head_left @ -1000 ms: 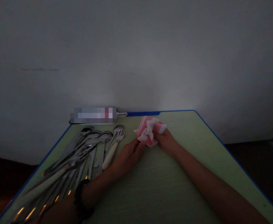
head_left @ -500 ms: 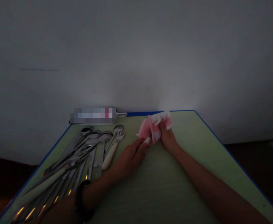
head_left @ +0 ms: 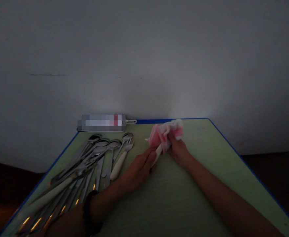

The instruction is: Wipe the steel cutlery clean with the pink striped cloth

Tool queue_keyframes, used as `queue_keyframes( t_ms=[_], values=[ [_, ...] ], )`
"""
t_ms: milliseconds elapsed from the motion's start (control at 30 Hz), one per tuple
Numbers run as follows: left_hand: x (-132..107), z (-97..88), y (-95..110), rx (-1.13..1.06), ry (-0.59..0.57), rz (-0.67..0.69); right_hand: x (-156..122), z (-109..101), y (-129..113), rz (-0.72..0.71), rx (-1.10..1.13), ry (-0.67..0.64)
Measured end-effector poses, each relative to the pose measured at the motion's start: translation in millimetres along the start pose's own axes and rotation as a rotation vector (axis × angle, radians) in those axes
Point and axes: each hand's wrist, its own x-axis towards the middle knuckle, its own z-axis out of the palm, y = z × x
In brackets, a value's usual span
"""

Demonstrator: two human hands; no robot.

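My left hand [head_left: 139, 167] is closed around the white handle [head_left: 157, 154] of a piece of cutlery. The head of that piece is hidden inside a pink-and-white cloth [head_left: 156, 134], so its kind does not show. My right hand [head_left: 180, 152] grips the cloth from the right, thumb on top, bunching it around the covered end. Left of my left hand lies a fork [head_left: 119, 163] with a similar white handle. Beyond it, spoons [head_left: 114, 144], more forks and other metal cutlery with gold-coloured marks are spread in an overlapping group.
A green table [head_left: 201, 191] with a blue edge stands against a grey wall [head_left: 144, 59]. At its back left is a box-like item [head_left: 102, 123], blurred out, with a white loop [head_left: 132, 121] at its right end. The light is dim.
More of the white handle shows between my left hand and the cloth. The cloth is bunched differently, its folds shifted. The whole view has moved slightly.
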Motion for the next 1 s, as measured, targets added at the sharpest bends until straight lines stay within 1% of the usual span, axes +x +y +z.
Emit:
queue_keyframes(
  t_ms=[100, 200, 267, 400, 467, 600, 733, 867, 933, 1000],
  values=[
    [-1, -1.7, 1, -0.02, -0.044, -0.019, 0, 1, -4, 0.11, 0.151, 0.089],
    [-2, -3.0, 1, -0.078, -0.123, -0.019, -3, 2, -7, 0.15, 0.165, 0.112],
    [-3, -3.8, 2, -0.079, -0.195, 0.011, -5, 2, -6, 0.166, 0.159, 0.101],
    [-5, -6.0, 6, -0.041, -0.305, 0.135, -3, 0, -1, 0.163, 0.236, 0.061],
    [-5, -7.1, 7, -0.082, -0.34, 0.129, 1, -2, 0, 0.143, 0.302, 0.014],
    [-4, -8.0, 5, -0.144, -0.344, 0.084, 9, -9, -2, 0.088, 0.463, -0.095],
    [-3, -7.7, 4, -0.035, -0.293, 0.11, 11, -14, -5, 0.074, 0.552, -0.15],
    [-2, -6.2, 6, 0.02, -0.233, 0.107, 10, -13, -4, 0.137, 0.532, -0.194],
    [-2, -4.9, 6, -0.004, -0.225, 0.086, 9, -11, -3, 0.169, 0.498, -0.204],
    [-2, -3.4, 4, -0.05, -0.219, 0.062, 7, -9, -3, 0.171, 0.466, -0.207]
  ],
)
